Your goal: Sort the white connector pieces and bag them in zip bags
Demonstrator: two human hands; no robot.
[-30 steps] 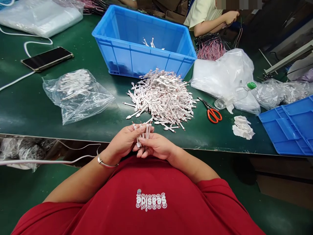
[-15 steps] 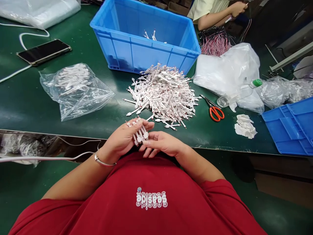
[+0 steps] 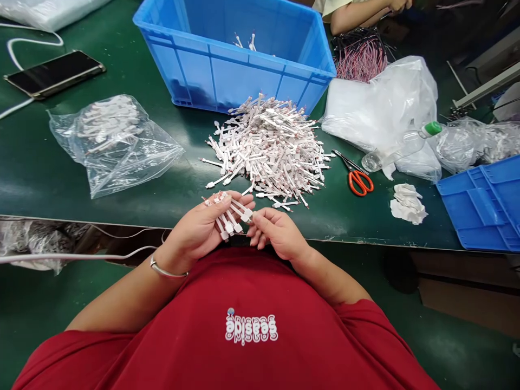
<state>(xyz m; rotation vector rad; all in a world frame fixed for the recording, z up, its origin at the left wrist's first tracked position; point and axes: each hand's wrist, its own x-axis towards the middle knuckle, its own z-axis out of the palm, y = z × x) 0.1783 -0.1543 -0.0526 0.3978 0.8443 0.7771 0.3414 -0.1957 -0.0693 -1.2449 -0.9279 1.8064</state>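
Observation:
Several short white cables with plug ends [image 3: 229, 223] are fanned out in my left hand [image 3: 199, 225], its thumb pressed across them. My right hand [image 3: 280, 232] pinches the plug end of the rightmost cable between thumb and forefinger while the left still grips that cable. Just beyond my hands, a large heap of the same short white cables [image 3: 272, 149] lies on the green table [image 3: 162, 208]. To the left, a clear plastic bag [image 3: 134, 162] holds a bunch of similar cables.
A blue bin [image 3: 252, 70] with a few cables stands behind the heap. Right of it are orange-handled scissors [image 3: 359, 181], a plastic bottle [image 3: 400, 146], crumpled tissue [image 3: 407, 204] and another blue bin [image 3: 483, 208]. A phone [image 3: 54, 75] lies left. A co-worker's arm [image 3: 357, 16] shows at the back.
The cables in my left hand are more spread out. My right hand has moved from beside the bunch to pinching one plug end. The view has shifted slightly.

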